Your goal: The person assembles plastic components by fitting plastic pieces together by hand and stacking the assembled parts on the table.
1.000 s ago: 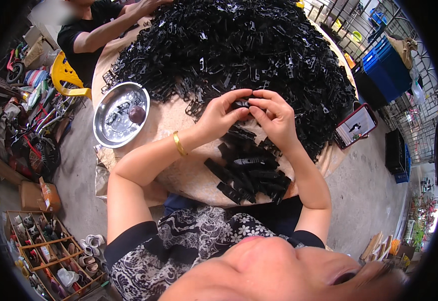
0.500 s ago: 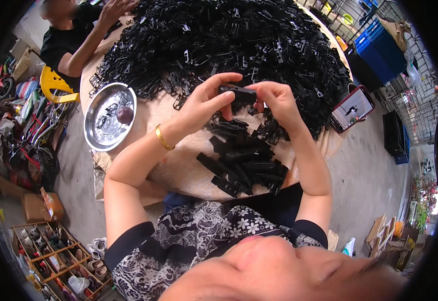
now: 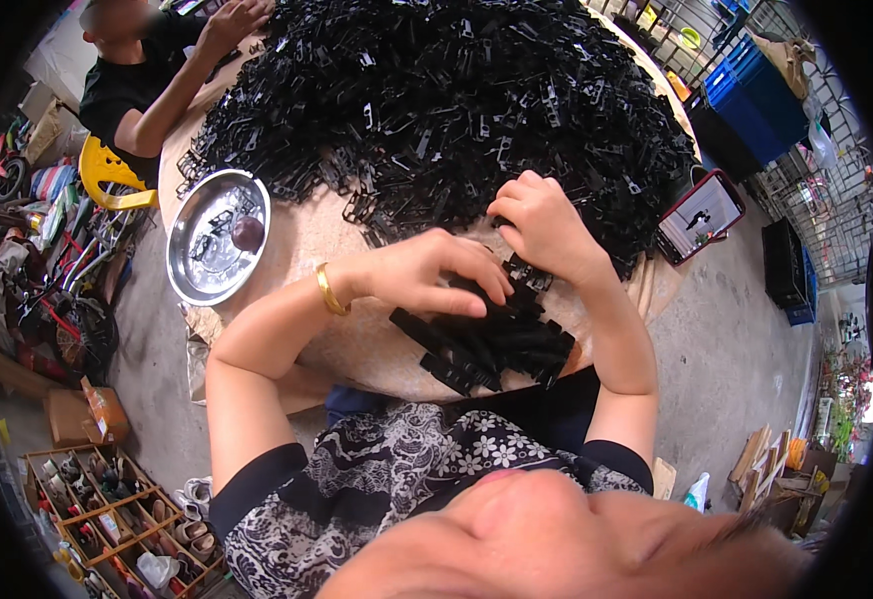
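Observation:
A small heap of flat, long black plastic pieces (image 3: pixel 501 349) lies on the table's near side. My left hand (image 3: pixel 431 272), with a gold bangle on the wrist, hovers over this heap's far edge, thumb and fingers apart, nothing visibly held. My right hand (image 3: pixel 548 228) is curled at the near edge of a large mound of black plastic parts (image 3: pixel 436 100). Its fingers bend in toward the thumb beside the mound. Whatever its fingertips grip, if anything, is hidden against the black parts.
A round metal dish (image 3: pixel 219 238) holding a dark reddish round thing and a few black pieces stands left on the cloth-covered table (image 3: pixel 321 344). A phone (image 3: pixel 701 218) leans at the right edge. Another person (image 3: pixel 127 90) sits at the far left, near a yellow chair (image 3: pixel 112 172).
Both hands held a black piece between them before; they have since parted. The left came down toward the near heap, and the right drew slightly nearer beside the mound.

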Demonstrator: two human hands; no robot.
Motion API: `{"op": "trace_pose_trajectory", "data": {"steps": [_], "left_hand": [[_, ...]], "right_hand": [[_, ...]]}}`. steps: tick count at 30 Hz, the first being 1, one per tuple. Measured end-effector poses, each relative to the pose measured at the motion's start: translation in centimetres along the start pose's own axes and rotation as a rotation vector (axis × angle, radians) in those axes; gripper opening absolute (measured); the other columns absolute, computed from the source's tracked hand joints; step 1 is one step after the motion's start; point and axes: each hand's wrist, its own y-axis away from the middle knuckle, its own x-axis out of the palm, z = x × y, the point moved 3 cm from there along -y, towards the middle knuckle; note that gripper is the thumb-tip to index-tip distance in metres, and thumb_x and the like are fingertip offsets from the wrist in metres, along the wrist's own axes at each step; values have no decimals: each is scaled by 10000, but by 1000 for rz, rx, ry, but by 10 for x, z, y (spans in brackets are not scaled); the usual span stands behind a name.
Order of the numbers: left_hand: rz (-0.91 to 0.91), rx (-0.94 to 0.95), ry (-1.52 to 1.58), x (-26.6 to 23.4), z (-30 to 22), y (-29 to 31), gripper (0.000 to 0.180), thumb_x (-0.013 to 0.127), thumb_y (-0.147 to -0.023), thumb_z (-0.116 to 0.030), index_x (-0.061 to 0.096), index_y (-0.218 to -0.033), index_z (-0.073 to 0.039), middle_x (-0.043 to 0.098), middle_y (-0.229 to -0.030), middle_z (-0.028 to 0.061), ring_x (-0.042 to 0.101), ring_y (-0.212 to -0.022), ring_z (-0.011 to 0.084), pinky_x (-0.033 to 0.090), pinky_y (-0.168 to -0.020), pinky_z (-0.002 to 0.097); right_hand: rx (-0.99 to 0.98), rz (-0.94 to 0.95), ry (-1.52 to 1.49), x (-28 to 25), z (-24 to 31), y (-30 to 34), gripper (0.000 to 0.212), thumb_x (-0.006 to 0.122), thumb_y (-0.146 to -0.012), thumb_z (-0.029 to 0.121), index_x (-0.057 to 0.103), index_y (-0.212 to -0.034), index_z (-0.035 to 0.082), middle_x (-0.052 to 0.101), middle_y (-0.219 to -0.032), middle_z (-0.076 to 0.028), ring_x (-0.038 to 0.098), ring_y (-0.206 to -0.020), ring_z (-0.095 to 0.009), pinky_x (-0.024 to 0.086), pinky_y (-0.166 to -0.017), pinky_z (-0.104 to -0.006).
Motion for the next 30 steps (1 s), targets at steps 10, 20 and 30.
{"op": "trace_pose_trajectory", "data": {"steps": [10,20,30], "left_hand": [[-827,-348,-798,-76,51,28,213,622,-830,-91,645,-1033,-30,622,-1063,100,580,-905,199,482,-738,289],[-850,-532,-1025,-95,74,35,235,653,-781,-130,648,-987,-18,594,-1019,151,570,-900,293,464,-809,346],[-904,-578,-944,-97,76,42,159,640,-767,-160,623,-836,-19,621,-819,147,598,-840,323,477,-755,395]], "right_hand": [[275,-293,-514,-8,1,-9,102,614,-831,88,588,-906,24,650,-807,-124,646,-727,-247,499,-653,-324],[284,-270,-698,5,8,-9,188,531,-927,142,606,-1063,37,605,-713,-99,545,-579,-138,451,-560,-266],[411,-256,-824,-1,11,-8,267,528,-944,241,649,-1004,10,599,-726,-27,473,-615,-69,413,-569,-238]]}}
